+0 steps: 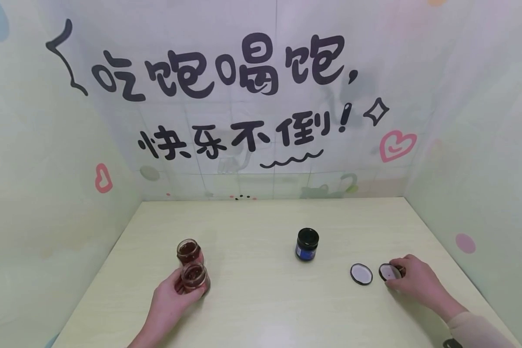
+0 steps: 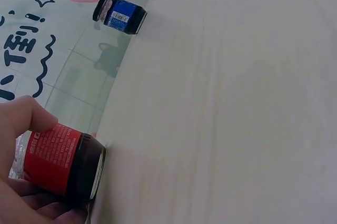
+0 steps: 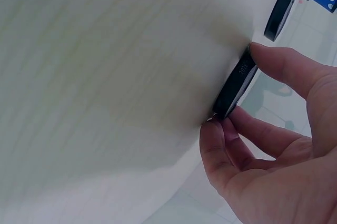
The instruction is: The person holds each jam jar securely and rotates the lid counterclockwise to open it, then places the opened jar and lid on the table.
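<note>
At the left of the table, my left hand (image 1: pixel 169 296) grips an uncapped glass jar (image 1: pixel 195 279) with a red label; the left wrist view shows thumb and fingers round the jar (image 2: pixel 55 161). Just behind it stands a second uncapped jar (image 1: pixel 189 251) with dark contents. Over at the right, my right hand (image 1: pixel 417 280) pinches a black jar lid (image 1: pixel 389 272) by its rim, pale inner side up. In the right wrist view this lid (image 3: pixel 234 84) lies at the table surface between thumb and fingertips. Another lid (image 1: pixel 361 274), also pale side up, lies just left of it.
A capped dark jar with a blue label (image 1: pixel 306 245) stands right of the table's middle. The pale wooden table (image 1: pixel 261 299) is bordered by printed cloth walls (image 1: pixel 261 183) at the back and both sides.
</note>
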The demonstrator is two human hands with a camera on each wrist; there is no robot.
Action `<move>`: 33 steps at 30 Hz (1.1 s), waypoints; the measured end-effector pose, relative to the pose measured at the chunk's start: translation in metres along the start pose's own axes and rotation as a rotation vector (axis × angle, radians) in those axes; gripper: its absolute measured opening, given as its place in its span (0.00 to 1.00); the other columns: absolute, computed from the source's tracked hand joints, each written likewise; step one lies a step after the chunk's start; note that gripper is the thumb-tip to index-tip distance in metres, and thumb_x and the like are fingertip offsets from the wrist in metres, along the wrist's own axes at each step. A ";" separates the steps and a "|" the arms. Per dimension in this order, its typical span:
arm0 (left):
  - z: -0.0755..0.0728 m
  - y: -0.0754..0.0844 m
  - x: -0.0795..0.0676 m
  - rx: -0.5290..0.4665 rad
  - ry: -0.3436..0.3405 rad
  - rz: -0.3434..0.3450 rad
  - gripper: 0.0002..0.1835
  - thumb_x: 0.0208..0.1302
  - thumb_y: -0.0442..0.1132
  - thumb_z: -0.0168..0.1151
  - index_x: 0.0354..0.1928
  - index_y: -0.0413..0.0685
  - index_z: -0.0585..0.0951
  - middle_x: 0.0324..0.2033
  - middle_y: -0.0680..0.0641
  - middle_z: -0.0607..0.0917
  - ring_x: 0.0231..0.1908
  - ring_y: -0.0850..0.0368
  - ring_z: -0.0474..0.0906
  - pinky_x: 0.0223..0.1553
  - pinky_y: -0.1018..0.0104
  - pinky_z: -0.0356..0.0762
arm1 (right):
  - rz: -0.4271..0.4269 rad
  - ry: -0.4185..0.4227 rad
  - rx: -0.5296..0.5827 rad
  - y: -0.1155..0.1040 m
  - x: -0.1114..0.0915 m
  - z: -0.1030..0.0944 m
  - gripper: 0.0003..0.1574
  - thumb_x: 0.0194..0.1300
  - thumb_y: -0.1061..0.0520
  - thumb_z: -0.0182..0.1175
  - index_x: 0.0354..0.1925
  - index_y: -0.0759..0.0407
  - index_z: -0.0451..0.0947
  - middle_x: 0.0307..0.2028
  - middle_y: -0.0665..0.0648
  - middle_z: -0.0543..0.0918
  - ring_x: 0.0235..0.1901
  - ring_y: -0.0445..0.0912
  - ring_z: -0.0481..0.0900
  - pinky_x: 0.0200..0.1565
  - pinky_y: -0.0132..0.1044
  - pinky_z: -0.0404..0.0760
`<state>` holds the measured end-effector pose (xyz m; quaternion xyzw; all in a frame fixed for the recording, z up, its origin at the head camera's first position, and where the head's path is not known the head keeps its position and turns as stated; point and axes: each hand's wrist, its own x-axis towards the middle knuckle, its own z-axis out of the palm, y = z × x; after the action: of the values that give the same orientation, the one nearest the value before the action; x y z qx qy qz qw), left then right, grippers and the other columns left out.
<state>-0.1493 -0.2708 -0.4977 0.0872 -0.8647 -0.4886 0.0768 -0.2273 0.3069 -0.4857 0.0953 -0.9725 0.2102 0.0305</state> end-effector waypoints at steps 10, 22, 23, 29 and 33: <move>-0.003 0.002 0.000 -0.039 -0.024 -0.026 0.42 0.51 0.48 0.80 0.66 0.43 0.71 0.61 0.38 0.79 0.61 0.43 0.76 0.62 0.52 0.72 | 0.018 -0.026 -0.006 -0.001 0.002 -0.002 0.40 0.45 0.53 0.78 0.53 0.74 0.80 0.37 0.60 0.81 0.33 0.50 0.76 0.34 0.45 0.75; -0.021 0.011 -0.003 -0.025 0.001 0.033 0.40 0.52 0.51 0.80 0.64 0.45 0.72 0.61 0.42 0.79 0.63 0.45 0.75 0.62 0.63 0.70 | 0.000 -0.001 0.027 -0.006 -0.002 -0.007 0.50 0.47 0.45 0.80 0.62 0.67 0.74 0.47 0.69 0.78 0.45 0.63 0.79 0.38 0.53 0.79; -0.023 0.012 -0.003 -0.033 0.002 0.042 0.40 0.53 0.49 0.79 0.64 0.44 0.72 0.61 0.42 0.79 0.63 0.45 0.74 0.62 0.66 0.69 | -0.008 0.004 0.033 -0.007 -0.002 -0.008 0.50 0.48 0.45 0.79 0.62 0.67 0.73 0.48 0.70 0.78 0.46 0.64 0.79 0.39 0.55 0.79; -0.030 0.020 -0.003 -0.030 0.015 0.088 0.39 0.56 0.48 0.77 0.66 0.44 0.70 0.60 0.43 0.79 0.64 0.45 0.73 0.60 0.80 0.64 | -0.028 0.004 0.060 -0.012 -0.003 -0.011 0.52 0.50 0.43 0.78 0.65 0.66 0.71 0.53 0.75 0.75 0.49 0.69 0.77 0.45 0.63 0.77; -0.033 0.025 -0.003 0.001 0.063 0.126 0.38 0.58 0.47 0.77 0.66 0.46 0.69 0.59 0.44 0.79 0.61 0.49 0.75 0.58 0.84 0.64 | -0.032 0.002 0.074 -0.016 -0.004 -0.012 0.52 0.52 0.42 0.77 0.67 0.64 0.69 0.56 0.75 0.74 0.52 0.70 0.76 0.46 0.65 0.76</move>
<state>-0.1408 -0.2846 -0.4599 0.0480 -0.8660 -0.4792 0.1346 -0.2205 0.2987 -0.4685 0.1118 -0.9625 0.2454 0.0312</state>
